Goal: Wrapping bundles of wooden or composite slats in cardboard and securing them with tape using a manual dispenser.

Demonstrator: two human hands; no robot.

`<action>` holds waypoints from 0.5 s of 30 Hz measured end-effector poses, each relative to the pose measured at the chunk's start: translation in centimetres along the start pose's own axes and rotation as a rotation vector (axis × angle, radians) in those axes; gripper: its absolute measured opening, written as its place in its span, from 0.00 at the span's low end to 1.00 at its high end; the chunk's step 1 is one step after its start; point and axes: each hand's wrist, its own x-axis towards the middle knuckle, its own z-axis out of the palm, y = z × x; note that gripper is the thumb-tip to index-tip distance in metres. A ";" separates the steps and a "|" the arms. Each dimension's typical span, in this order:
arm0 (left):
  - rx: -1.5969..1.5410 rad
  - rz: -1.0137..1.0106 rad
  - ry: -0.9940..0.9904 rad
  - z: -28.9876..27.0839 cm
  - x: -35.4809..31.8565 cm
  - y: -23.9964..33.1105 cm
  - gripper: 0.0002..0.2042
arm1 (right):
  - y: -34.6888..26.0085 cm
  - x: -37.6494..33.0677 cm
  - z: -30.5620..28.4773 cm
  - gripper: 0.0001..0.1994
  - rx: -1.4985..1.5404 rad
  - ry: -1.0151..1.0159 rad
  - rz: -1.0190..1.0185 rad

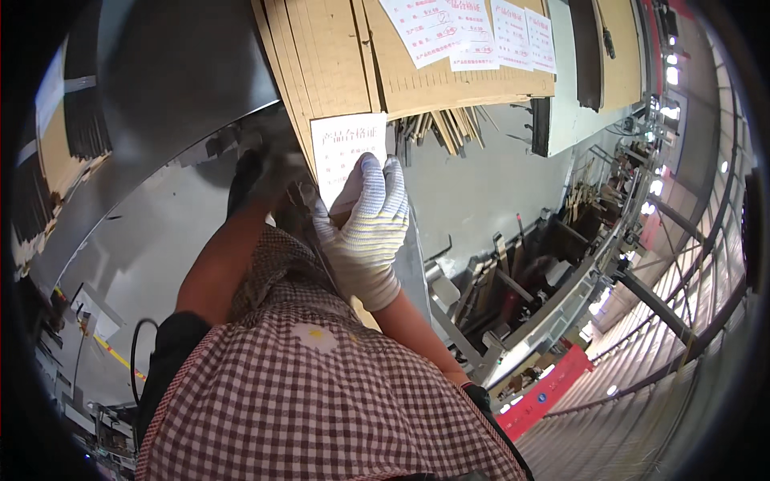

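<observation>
My right hand (370, 232), in a whitish striped knit glove, holds a white printed paper slip (346, 144) at its lower part. Its fingers lie over the slip's face, and the thumb is at the left edge. The slip overlaps the near edge of a stack of brown boards (313, 60). My left hand (277, 178) is beside the stack's left corner, dark and in shadow; its fingers are too unclear to make out. More printed slips (473, 36) lie on the brown board farther away, partly overlapping each other.
Narrow wooden strips (449, 128) show beneath the boards' near edge. A large dark panel (184, 52) stands to the left. On the right are pale and brown panels (565, 88) and a cluttered rack of offcuts (513, 280). A red beam (545, 393) is at lower right.
</observation>
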 end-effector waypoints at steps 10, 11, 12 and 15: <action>0.338 0.458 0.072 2.2 -9.2 21.6 0.10 | 3.2 2.0 -2.1 0.35 0.213 -0.067 -0.250; 0.778 0.550 0.090 1.6 -8.4 22.0 0.12 | 2.8 2.9 -5.0 0.33 0.569 -0.029 -0.172; 0.855 0.686 0.113 1.8 -7.9 23.2 0.14 | 3.0 3.8 -6.7 0.27 0.544 -0.062 -0.271; 0.810 0.814 0.237 3.5 -7.2 25.0 0.18 | 2.5 6.6 -10.3 0.14 0.580 -0.399 -0.495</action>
